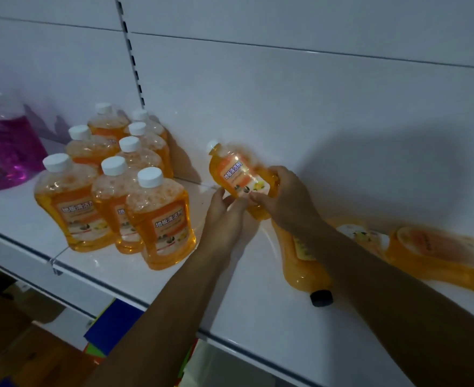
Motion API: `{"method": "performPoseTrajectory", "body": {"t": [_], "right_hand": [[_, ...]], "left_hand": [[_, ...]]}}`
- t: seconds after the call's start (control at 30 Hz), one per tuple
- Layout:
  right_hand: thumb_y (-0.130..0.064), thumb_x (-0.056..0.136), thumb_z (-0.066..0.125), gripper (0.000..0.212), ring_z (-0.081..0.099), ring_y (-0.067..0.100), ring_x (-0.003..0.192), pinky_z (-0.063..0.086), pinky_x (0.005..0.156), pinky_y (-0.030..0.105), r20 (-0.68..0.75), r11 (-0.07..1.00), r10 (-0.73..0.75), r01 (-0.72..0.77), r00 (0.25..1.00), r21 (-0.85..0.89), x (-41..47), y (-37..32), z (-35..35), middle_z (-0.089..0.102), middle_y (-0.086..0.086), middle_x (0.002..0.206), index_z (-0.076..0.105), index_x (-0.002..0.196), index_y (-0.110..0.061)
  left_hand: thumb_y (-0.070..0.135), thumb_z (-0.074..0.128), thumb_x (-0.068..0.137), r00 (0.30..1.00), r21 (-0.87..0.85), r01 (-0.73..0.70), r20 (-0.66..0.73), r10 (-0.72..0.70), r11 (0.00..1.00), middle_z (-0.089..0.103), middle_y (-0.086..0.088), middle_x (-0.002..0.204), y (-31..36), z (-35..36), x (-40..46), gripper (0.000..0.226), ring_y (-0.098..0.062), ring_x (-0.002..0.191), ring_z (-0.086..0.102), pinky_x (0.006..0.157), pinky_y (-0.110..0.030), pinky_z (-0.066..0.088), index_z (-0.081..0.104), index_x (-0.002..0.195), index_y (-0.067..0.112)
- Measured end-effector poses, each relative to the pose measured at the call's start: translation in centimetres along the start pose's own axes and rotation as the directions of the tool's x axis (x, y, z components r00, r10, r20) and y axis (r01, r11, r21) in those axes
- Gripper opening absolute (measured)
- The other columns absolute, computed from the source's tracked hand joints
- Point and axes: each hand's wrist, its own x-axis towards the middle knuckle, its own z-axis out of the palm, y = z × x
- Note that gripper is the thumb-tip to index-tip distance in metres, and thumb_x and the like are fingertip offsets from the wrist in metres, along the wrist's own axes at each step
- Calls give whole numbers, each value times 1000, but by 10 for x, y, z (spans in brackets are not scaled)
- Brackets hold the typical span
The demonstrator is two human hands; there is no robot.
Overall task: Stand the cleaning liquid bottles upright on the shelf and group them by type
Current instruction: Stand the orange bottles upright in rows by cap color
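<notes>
An orange white-capped bottle (237, 171) is held tilted above the white shelf (135, 280), cap pointing up-left. My right hand (284, 199) grips its lower body, and my left hand (226, 216) touches its bottom edge from below. To the left, several orange bottles with white caps (112, 185) stand upright in a tight group. On the right, an orange bottle with a black cap (302, 263) lies flat, partly under my right forearm. Two more orange bottles (439, 252) lie flat beyond it.
Purple liquid bottles (4, 146) stand at the far left of the shelf. A slotted upright (132, 51) runs up the white back panel. Below the shelf edge are blue and coloured items (110, 328) and a wooden floor.
</notes>
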Motion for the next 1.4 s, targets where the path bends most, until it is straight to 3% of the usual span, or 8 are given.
{"method": "performPoseTrajectory", "body": {"t": [0.13,0.33,0.53,0.67,0.87,1.07,1.23,1.4], "right_hand": [[-40,84,71,52,63,14,100,49,70,15,84,964,51,-72,995,257,-5,-4,-19,60,-2,119,47,127,-22],[-29,83,74,27,65,0,83,51,71,12,242,986,-49,8,969,166,-2,-14,1,67,-14,92,58,105,-29],[-47,79,43,33,62,14,70,40,53,19,57,998,-14,17,998,-63,8,-26,50,63,-10,58,64,71,-23],[-30,93,49,8,54,9,62,27,50,15,140,981,-27,53,990,-184,22,-30,60,51,-11,65,52,90,-23],[-21,95,56,29,63,24,99,51,79,30,181,960,-61,108,982,-260,16,-24,24,65,6,109,56,123,-12],[-17,97,53,26,62,20,105,48,90,27,32,975,4,3,999,-221,-24,29,-67,66,6,118,60,121,-12],[-16,98,50,27,58,18,110,42,90,24,41,970,33,-22,999,-243,-69,59,-106,63,3,122,60,123,-17],[-7,93,49,44,49,19,124,41,104,34,165,973,-22,59,986,-224,-101,68,-115,53,1,138,52,135,-21]], "left_hand": [[32,62,92,979,6,-191,-76,191,982,57,10,129,18,12,-5,49,-10,109,58,82,-28,51,43,137,35],[22,62,93,887,263,-433,-48,460,862,62,27,108,11,-3,-19,40,13,103,56,73,-5,46,49,126,38],[10,60,92,913,377,-371,-22,408,849,58,13,116,8,-21,-1,59,3,106,56,94,-23,49,32,142,23],[22,53,98,978,380,-164,-55,199,911,39,11,139,12,-21,13,82,-10,128,38,108,-33,34,-8,153,24],[17,51,98,967,367,-209,-59,247,906,46,7,141,-10,-9,-9,54,-13,129,43,104,-33,39,28,145,29],[55,65,82,858,557,-495,436,273,667,33,23,139,-27,23,-46,63,21,120,32,94,-2,32,32,135,48],[75,69,61,775,753,-571,626,-86,328,-29,9,157,-42,51,-60,115,-34,146,-18,118,-56,14,-3,148,51],[62,68,74,817,787,-573,569,88,229,2,0,163,-36,57,-75,91,-36,140,32,106,-45,40,18,149,44]]}}
